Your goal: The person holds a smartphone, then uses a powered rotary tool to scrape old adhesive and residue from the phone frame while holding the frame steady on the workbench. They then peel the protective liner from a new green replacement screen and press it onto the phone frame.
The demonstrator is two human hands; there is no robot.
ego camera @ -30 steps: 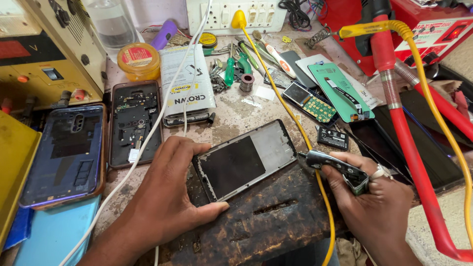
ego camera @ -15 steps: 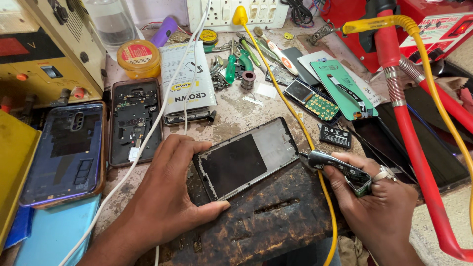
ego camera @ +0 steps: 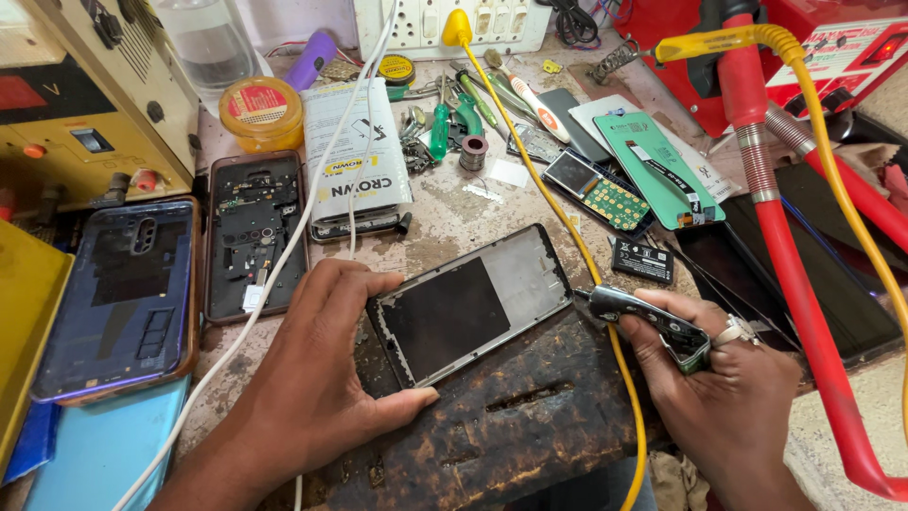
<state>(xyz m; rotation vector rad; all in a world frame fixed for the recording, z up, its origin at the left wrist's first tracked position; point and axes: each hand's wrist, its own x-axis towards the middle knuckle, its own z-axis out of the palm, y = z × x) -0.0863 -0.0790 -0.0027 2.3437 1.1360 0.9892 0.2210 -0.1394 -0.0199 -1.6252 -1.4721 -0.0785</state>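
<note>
Nearest the camera lies a scorched wooden work board (ego camera: 492,426), dark and pitted, with a slot cut through it. The phone frame (ego camera: 473,303) rests on the board's far edge, tilted, its long sides running from lower left to upper right, and its upper right corner reaches past the board onto the table (ego camera: 454,213).

The left hand (ego camera: 303,397) holds the frame at its lower left end: the thumb lies along the near edge, and the fingers (ego camera: 355,284) curl over the far edge, clamped on the frame. The right hand (ego camera: 728,397), just right of the frame, has its fingers wrapped tight on a small metal-handled tool (ego camera: 653,322) whose tip points at the frame's right edge, very near it; whether it touches cannot be told. A yellow cable (ego camera: 558,218) runs down between the frame and that hand, crossing the board's right edge.

Left of the frame, beyond a white cable (ego camera: 284,255), lie an opened phone body (ego camera: 255,237) and a blue back cover (ego camera: 123,293), side by side. Right of the frame a red hose (ego camera: 794,293) runs along the table. Behind the frame is a small bare patch of table, then a white booklet (ego camera: 355,151), green screwdrivers (ego camera: 445,123), a keypad phone board (ego camera: 601,189) and a green part packet (ego camera: 662,170), crowded close together.
</note>
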